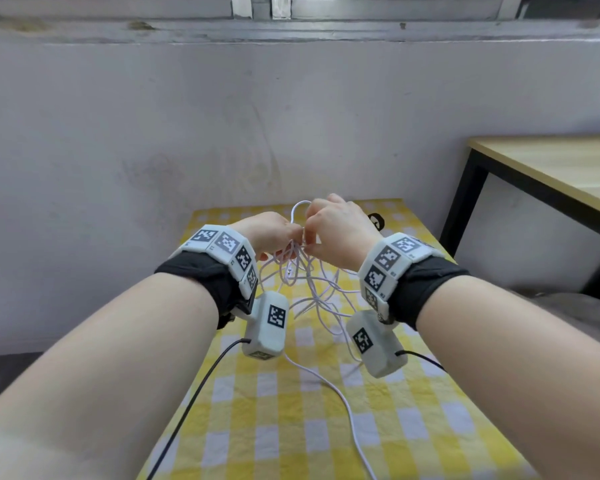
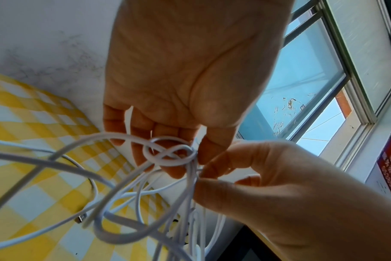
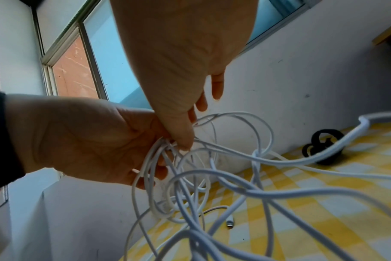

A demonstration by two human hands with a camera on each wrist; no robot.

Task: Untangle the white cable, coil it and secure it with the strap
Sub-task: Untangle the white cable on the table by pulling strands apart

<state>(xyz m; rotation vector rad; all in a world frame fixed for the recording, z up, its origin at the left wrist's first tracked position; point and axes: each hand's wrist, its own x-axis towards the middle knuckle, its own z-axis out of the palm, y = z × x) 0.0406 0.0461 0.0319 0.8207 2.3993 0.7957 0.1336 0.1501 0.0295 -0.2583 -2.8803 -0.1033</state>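
Note:
The white cable (image 1: 309, 282) hangs as a loose tangle of loops above the yellow checked table (image 1: 430, 427). My left hand (image 1: 284, 237) grips a bunch of its strands (image 3: 154, 159), thumb and forefinger at a small knot (image 2: 170, 155). Right beside it, my right hand (image 1: 312, 233) pinches strands (image 2: 199, 173) just under that knot. One loop stands up between the two hands. A free tail (image 1: 343, 400) trails over the cloth toward me, and a connector (image 3: 230, 223) lies on the cloth. The black strap (image 1: 376, 221) lies curled on the far right of the table, behind my right hand.
A grey wall (image 1: 222, 133) rises just behind the table, with a window above it. A wooden desk (image 1: 551, 168) with black legs stands to the right. Black leads (image 1: 201, 382) hang from both wrist cameras over the table's front part.

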